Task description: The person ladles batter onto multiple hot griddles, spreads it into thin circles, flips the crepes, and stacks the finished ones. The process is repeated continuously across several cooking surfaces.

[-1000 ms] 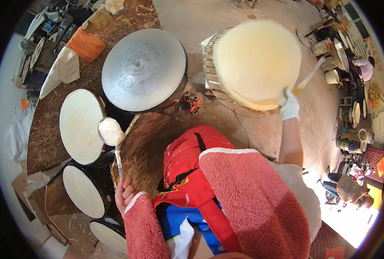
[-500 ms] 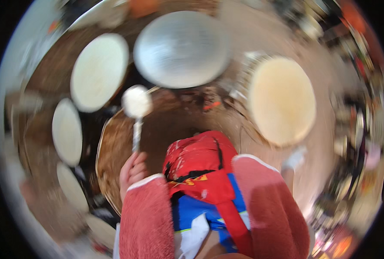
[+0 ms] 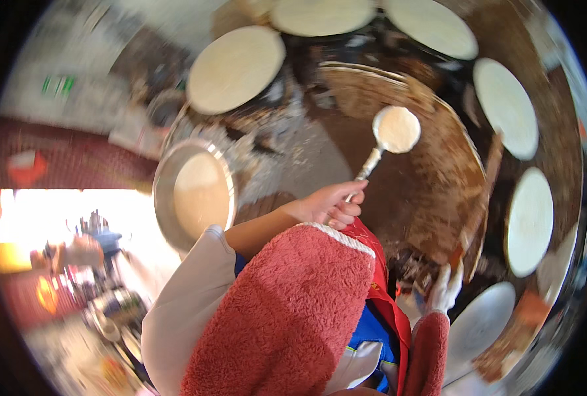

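My left hand [image 3: 336, 206] is closed round the handle of a ladle [image 3: 371, 162], whose round bowl is filled with pale batter [image 3: 397, 130]. The ladle is over a brown, curved pan-like surface [image 3: 432, 178] in front of me. My right hand [image 3: 444, 290], in a white glove, has its fingers round the lower end of a long wooden stick [image 3: 480, 208]. That stick leans along the rim of the brown surface. Left of my left arm stands a metal pot [image 3: 163, 188] with more pale batter inside. Both forearms wear fluffy red sleeve covers.
Several round griddles with pale tops curve around the brown surface, among them one at far left [image 3: 237, 69] and one at right [image 3: 530, 221]. A grey metal disc [image 3: 482, 323] lies at lower right. Utensils and a bright opening are at the left.
The view has swung left, bringing the batter pot into sight. My left hand still holds the filled ladle. My gloved right hand, apart from the stick before, is now at its end.
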The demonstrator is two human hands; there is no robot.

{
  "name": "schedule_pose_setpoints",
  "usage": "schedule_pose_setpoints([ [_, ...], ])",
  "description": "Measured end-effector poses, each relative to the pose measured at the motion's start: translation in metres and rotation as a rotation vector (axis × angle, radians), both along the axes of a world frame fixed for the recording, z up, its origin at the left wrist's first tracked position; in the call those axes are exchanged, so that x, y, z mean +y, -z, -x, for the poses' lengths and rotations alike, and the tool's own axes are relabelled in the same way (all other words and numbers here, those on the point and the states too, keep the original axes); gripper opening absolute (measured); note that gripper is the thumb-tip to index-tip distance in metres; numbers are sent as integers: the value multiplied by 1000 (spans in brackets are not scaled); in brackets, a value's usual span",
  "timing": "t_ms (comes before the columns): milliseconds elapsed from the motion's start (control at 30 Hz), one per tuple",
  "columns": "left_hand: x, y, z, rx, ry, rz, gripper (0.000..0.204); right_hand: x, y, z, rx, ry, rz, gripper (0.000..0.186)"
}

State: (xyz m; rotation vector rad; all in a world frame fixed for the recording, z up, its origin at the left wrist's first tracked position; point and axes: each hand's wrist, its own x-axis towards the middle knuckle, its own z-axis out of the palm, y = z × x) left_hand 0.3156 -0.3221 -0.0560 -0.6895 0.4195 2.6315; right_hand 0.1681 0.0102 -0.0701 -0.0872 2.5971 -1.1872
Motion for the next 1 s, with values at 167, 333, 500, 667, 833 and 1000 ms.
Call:
schedule_pose_setpoints([
  [167, -16, 32, -195, -423, -593, 335, 42, -203, 0, -48, -127, -1001, -174, 50],
  [333, -52, 96, -388, -677, -784, 175, 39, -354, 28, -181, 6, -1607, -437, 49],
  [500, -93, 191, -493, -907, -576, 346, 41, -437, 84, -286, 7, -1792, -559, 51],
  [667, -51, 266, -425, -1188, -713, 181, 38, -402, 86, -317, -63, -1914, -844, 54],
  [833, -31, 213, -399, -180, -1357, -961, 38, -357, 57, -292, -227, -1837, -816, 51],
  [1000, -34, 110, -386, 92, -1502, -900, 38, -358, -3, -270, -898, -1470, -677, 50],
])
